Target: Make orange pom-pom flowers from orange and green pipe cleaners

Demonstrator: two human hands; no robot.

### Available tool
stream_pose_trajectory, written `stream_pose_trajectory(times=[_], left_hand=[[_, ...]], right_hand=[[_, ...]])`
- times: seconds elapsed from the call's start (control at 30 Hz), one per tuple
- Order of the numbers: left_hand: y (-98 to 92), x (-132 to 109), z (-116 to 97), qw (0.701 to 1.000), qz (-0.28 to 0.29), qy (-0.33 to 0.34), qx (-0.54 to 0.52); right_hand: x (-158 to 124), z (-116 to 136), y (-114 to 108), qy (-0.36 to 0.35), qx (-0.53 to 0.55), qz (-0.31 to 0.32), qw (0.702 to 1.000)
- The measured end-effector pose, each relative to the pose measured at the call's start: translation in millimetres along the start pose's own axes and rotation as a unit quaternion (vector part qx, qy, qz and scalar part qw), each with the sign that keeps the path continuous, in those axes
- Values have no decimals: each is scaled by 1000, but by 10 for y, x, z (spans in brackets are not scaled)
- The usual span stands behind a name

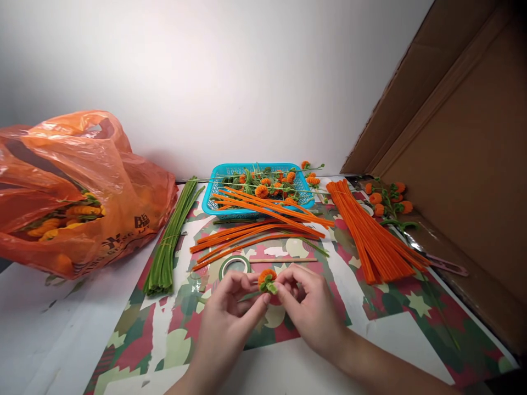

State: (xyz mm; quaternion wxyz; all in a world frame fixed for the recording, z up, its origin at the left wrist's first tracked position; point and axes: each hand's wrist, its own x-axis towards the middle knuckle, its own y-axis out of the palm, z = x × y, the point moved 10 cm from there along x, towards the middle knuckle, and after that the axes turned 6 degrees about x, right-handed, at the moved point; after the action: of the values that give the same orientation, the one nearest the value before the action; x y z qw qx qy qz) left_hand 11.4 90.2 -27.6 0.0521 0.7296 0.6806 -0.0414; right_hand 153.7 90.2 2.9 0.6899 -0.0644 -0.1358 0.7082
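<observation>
Between my two hands is a small orange pipe-cleaner pumpkin [267, 277] with green leaf-like loops at its near end. My left hand [234, 312] grips it from the left, thumb and fingers closed around its side. From the right, my right hand [307, 299] pinches the green part with thumb and forefinger. Just beyond my left fingers lies a roll of green tape [234, 265]. A thin brown stick [284, 260] rests beside the roll. Loose orange pipe cleaners [255, 233] spread across the table behind it.
A blue basket [208, 204] holds several orange pumpkins with green stems. Bundles of green [167, 252] and orange pipe cleaners [366, 236] flank it. An orange plastic bag [135, 181] stands left. At right are scissors [447, 265], more pumpkins [391, 200] and a cardboard wall [465, 120].
</observation>
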Motion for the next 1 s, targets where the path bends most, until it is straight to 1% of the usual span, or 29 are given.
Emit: stream_pose_trajectory(times=[0.1,0.2,0.37,0.53,0.63,0.7,0.83,0.93,1.0], left_hand=[[6,-37,-106,994,-3,60,92],[-10,-48,-142,989,-13,84,124],[-46,-29,-121,991,-39,76,105],[10,4,-63,999,-28,30,26],[18,-7,-54,999,-31,17,7],[5,-27,-64,999,-37,24,16],[-23,-73,-137,994,-52,69,66],[-35,-93,-197,987,-66,100,104],[-28,-88,-205,985,-67,103,118]], right_hand=[[-25,-78,-11,35,72,-28,996],[-66,-143,27,58,123,-45,990],[-134,-204,112,71,173,-64,980],[-162,-173,103,39,169,-86,981],[-162,-167,117,27,155,-85,984],[-162,-210,152,49,178,-76,980],[-168,-311,240,117,254,-53,959],[-157,-323,264,134,279,-42,950],[-146,-318,251,135,277,-41,951]])
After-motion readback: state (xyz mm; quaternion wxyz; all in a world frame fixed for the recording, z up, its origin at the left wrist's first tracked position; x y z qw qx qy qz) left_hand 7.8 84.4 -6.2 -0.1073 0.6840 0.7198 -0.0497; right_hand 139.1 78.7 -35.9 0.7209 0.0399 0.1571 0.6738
